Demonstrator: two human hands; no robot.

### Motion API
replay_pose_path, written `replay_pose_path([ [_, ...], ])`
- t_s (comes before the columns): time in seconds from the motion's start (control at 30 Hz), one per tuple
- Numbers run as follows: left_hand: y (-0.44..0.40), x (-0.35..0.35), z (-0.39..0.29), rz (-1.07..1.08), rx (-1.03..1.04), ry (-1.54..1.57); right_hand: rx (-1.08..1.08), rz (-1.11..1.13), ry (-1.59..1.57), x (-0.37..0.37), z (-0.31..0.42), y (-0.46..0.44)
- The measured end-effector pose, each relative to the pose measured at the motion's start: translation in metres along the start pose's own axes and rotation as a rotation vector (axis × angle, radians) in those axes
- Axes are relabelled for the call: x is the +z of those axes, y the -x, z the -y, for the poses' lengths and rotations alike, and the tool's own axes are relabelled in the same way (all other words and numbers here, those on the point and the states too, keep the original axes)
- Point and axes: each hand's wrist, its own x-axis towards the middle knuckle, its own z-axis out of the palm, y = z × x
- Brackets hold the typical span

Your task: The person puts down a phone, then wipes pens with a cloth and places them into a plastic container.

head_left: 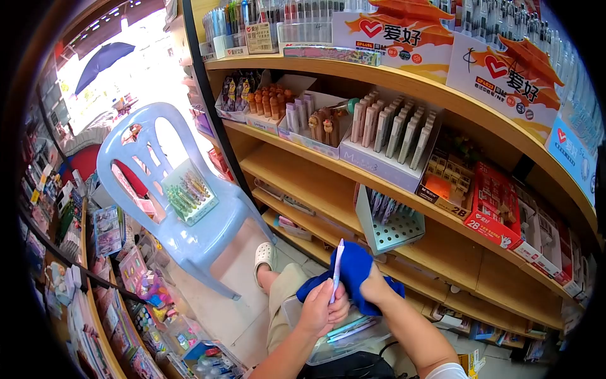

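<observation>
A light purple pen (338, 268) stands upright in my left hand (324, 309), its fingers closed around the lower end. My right hand (375, 288) is in a dark blue cloth (353, 268), which hides most of its fingers and lies right beside the pen. Below both hands, a clear plastic box (356, 350) on my lap holds several pens (352, 330) in teal and pale colours. To the right of the cloth and above it, a mint pen holder with round holes (392, 235) lies tilted on the shelf with pens inside.
A light blue plastic chair (208, 221) carries a box of green and purple pens (189, 192). Wooden shelves (303, 167) with boxed pens and red 2B boxes (489, 205) rise ahead and to the right. Packed racks of goods (136, 316) line the left side.
</observation>
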Motion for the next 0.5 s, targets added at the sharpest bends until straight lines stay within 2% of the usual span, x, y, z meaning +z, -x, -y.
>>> replay_pose_path([
  [0.03, 0.000, 0.001, 0.003, -0.115, 0.015, -0.090, -0.162, 0.102, 0.130, 0.001, -0.003, 0.005],
  [0.1, -0.005, 0.006, 0.012, -0.341, 0.042, -0.274, -0.117, 0.070, 0.277, -0.001, -0.009, 0.004],
  [0.17, -0.006, 0.005, 0.014, -0.301, 0.085, -0.321, -0.044, 0.058, 0.358, -0.001, -0.010, 0.003],
  [0.27, -0.004, 0.004, 0.013, -0.207, 0.061, -0.241, 0.133, -0.019, 0.115, -0.003, -0.002, 0.001],
  [0.37, -0.002, 0.005, 0.008, -0.105, 0.033, -0.140, 0.093, -0.104, -0.122, -0.002, -0.029, 0.000],
  [0.5, -0.002, 0.004, 0.004, -0.054, 0.051, -0.104, 0.263, -0.096, -0.159, -0.009, -0.015, 0.005],
])
